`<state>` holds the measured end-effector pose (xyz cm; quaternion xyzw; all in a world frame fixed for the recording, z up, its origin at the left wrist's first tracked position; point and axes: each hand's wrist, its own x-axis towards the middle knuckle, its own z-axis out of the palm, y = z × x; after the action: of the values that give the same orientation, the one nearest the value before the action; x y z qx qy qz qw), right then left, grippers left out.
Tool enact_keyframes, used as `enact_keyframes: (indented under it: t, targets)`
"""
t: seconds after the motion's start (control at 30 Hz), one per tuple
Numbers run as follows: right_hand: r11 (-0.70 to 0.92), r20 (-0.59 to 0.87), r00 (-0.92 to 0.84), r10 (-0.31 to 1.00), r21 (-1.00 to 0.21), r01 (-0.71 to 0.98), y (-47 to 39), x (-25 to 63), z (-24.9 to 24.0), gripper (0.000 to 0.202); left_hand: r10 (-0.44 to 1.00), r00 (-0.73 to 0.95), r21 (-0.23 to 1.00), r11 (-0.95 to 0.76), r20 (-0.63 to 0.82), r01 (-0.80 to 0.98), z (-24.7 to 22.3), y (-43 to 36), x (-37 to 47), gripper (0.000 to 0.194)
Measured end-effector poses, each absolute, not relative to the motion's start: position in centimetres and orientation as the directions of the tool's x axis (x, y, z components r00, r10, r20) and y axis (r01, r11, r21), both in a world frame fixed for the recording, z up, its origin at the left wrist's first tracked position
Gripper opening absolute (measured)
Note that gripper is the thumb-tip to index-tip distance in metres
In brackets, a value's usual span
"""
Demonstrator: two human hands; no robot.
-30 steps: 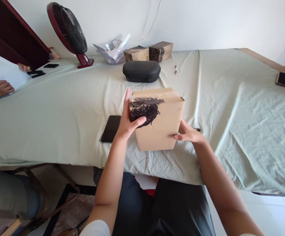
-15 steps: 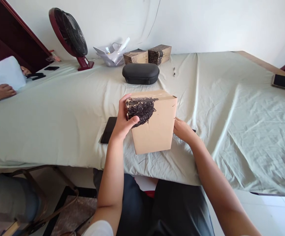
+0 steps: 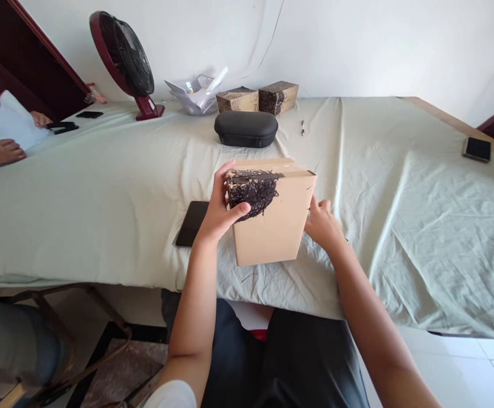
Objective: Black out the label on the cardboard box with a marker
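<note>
A tan cardboard box (image 3: 272,226) stands tilted near the table's front edge, its upper left corner covered in black scribbles. Around that corner wraps my left hand (image 3: 221,212), with the thumb on the front face and the fingers at the left side. At the box's right edge is my right hand (image 3: 324,224), its fingers partly hidden behind the box; whether it grips anything there is not visible. Behind the left forearm, a black flat tablet-like object (image 3: 190,224) lies on the cloth.
Beyond the box are a black case (image 3: 245,129), two scribbled boxes (image 3: 278,97), a basket (image 3: 195,102), a fan (image 3: 123,56) and a pen (image 3: 303,128). A phone (image 3: 477,149) lies far right. Another person's hand (image 3: 0,154) rests on the left.
The box and my left hand have shifted slightly right. My right hand has also moved a little to the right, and more of its fingers show at the box's edge.
</note>
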<state>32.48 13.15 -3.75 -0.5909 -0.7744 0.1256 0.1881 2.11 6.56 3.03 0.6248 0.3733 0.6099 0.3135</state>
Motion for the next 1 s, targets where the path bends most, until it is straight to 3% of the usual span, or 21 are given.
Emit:
enact_keyframes:
  t: [0.13,0.2,0.33,0.5,0.7,0.9,1.0]
  targets:
    - [0.256,0.329,0.008,0.944,-0.750,0.610,15.0,35.1,-5.1,0.108,0.869,0.002,0.866,-0.494,0.496,0.078,3.3,6.3,2.2,0.109]
    - [0.252,0.313,0.031,0.949,-0.817,0.518,15.6,35.7,-5.6,0.115,0.876,0.002,0.874,-0.481,0.482,0.067,3.3,6.1,2.2,0.109]
    - [0.163,0.248,0.077,0.966,-0.810,0.563,15.2,35.1,-5.3,0.110,0.881,-0.010,0.880,-0.472,0.473,0.047,3.2,6.0,2.1,0.108]
    - [0.458,0.519,0.216,0.827,-0.845,0.278,13.7,33.7,-4.1,0.101,0.877,-0.021,0.877,-0.478,0.480,0.041,2.9,5.9,1.9,0.107]
    - [0.291,0.319,0.110,0.941,-0.932,0.216,14.3,32.9,-4.6,0.096,0.875,-0.014,0.873,-0.482,0.484,0.070,3.0,6.1,1.6,0.105]
    - [0.321,0.327,0.151,0.933,-0.945,0.059,15.4,34.1,-4.7,0.087,0.867,-0.019,0.866,-0.496,0.498,0.061,3.2,6.1,1.8,0.106]
    - [0.294,0.305,0.121,0.944,-0.950,0.106,16.2,34.6,-5.2,0.069,0.857,-0.043,0.857,-0.510,0.513,0.072,3.0,6.1,1.9,0.104]
